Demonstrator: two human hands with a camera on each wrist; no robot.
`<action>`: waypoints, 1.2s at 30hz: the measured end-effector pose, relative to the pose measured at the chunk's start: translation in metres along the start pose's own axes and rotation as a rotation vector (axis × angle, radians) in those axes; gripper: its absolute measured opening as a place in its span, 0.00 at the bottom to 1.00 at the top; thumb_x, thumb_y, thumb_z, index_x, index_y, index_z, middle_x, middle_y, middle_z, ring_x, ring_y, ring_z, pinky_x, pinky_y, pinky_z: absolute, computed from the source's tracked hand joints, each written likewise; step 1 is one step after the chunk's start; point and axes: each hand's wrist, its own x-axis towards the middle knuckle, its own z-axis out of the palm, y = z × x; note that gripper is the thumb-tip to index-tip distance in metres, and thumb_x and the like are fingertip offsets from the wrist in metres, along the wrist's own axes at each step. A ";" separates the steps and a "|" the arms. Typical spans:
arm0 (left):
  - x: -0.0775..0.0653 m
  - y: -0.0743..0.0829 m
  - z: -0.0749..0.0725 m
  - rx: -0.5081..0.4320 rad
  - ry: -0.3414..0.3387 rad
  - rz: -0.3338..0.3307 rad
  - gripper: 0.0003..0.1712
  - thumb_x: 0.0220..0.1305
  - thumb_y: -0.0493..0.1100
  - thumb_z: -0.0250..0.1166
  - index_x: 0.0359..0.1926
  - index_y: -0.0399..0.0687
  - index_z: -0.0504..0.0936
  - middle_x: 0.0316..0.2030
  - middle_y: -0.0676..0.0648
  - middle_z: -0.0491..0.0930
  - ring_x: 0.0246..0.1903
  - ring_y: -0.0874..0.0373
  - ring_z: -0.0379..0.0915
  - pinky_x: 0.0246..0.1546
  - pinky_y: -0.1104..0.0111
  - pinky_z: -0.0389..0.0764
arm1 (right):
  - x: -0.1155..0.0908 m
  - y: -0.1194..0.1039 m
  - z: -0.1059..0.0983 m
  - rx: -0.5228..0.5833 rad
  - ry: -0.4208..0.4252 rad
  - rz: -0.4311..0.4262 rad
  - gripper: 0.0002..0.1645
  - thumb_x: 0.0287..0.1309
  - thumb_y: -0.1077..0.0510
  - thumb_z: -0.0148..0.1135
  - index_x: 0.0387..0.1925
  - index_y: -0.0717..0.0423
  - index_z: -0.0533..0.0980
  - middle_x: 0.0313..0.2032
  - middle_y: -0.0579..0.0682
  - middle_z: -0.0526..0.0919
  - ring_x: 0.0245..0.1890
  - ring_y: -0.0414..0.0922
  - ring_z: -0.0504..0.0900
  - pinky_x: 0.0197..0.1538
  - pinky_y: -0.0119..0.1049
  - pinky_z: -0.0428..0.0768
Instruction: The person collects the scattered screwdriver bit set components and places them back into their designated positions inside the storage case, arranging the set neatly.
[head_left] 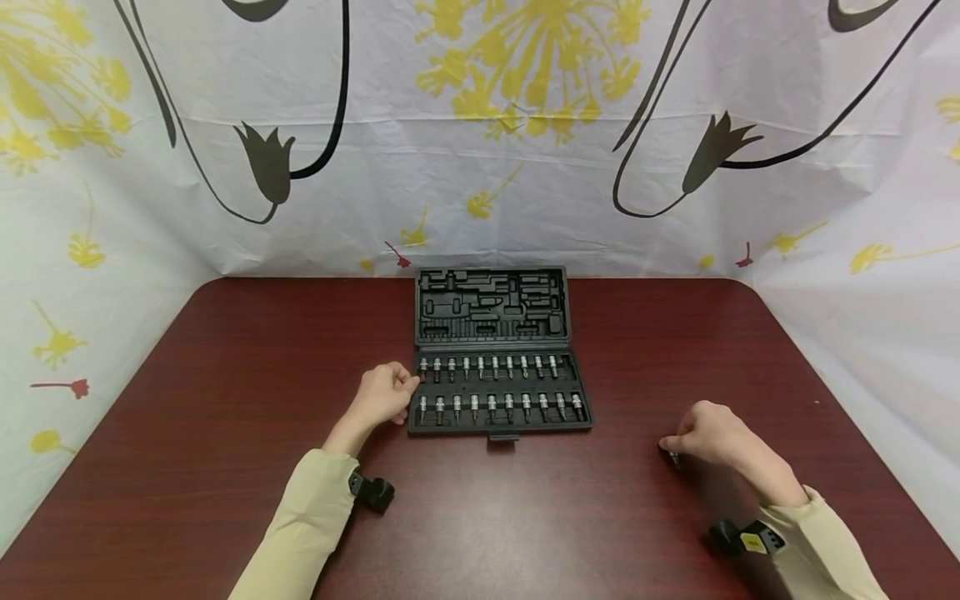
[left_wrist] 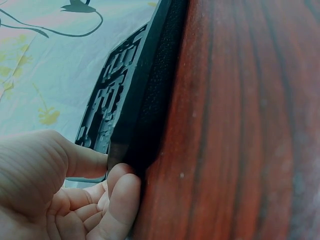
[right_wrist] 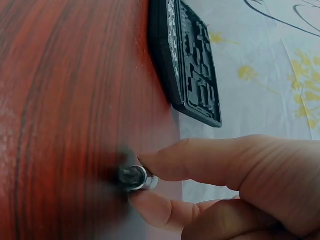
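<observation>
A black bit socket case (head_left: 500, 428) lies unfolded on the table, its lid (head_left: 491, 342) hinged back on the far side. Two rows of silver bit sockets (head_left: 491, 408) sit in its near half. At the case's left edge my left hand (head_left: 382, 393) pinches the rim, thumb on one side and fingertips on the other in the left wrist view. Well to the right of the case, my right hand (head_left: 712, 433) holds a single bit socket (right_wrist: 145, 178) between thumb and finger, low over the table. Its dark bit end points away from the palm.
The dark red wooden table (head_left: 277, 350) reaches back to a white patterned cloth (head_left: 480, 192) that hangs behind it and at both sides. A latch tab (head_left: 502, 437) sticks out from the case's near edge. Each wrist wears a small black camera (head_left: 375, 493).
</observation>
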 end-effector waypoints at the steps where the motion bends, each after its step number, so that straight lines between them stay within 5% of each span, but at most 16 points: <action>1: 0.000 0.000 0.000 0.002 0.001 -0.004 0.10 0.66 0.36 0.56 0.28 0.36 0.73 0.15 0.44 0.74 0.11 0.56 0.73 0.13 0.67 0.79 | 0.000 0.000 0.000 -0.001 0.001 -0.005 0.24 0.47 0.54 0.67 0.04 0.52 0.69 0.08 0.36 0.53 0.13 0.36 0.53 0.18 0.28 0.53; 12: 0.004 0.001 0.002 0.033 0.008 -0.033 0.10 0.66 0.38 0.57 0.29 0.36 0.73 0.16 0.45 0.74 0.10 0.61 0.71 0.13 0.69 0.79 | 0.014 -0.006 -0.007 0.025 -0.044 -0.012 0.17 0.49 0.57 0.63 0.08 0.54 0.74 0.09 0.37 0.60 0.14 0.37 0.57 0.19 0.30 0.58; 21: 0.004 -0.001 0.002 0.030 0.003 -0.041 0.10 0.67 0.38 0.57 0.30 0.36 0.73 0.16 0.44 0.75 0.11 0.59 0.71 0.13 0.68 0.79 | 0.034 -0.022 -0.016 0.032 -0.001 -0.041 0.13 0.49 0.55 0.64 0.15 0.58 0.79 0.14 0.41 0.73 0.18 0.39 0.65 0.21 0.32 0.66; 36: 0.003 -0.002 0.003 0.032 0.017 -0.021 0.09 0.66 0.37 0.57 0.29 0.35 0.73 0.16 0.44 0.74 0.11 0.60 0.71 0.13 0.68 0.79 | 0.068 -0.046 -0.022 0.085 -0.013 -0.057 0.17 0.52 0.56 0.61 0.12 0.58 0.75 0.10 0.38 0.61 0.15 0.37 0.58 0.21 0.30 0.59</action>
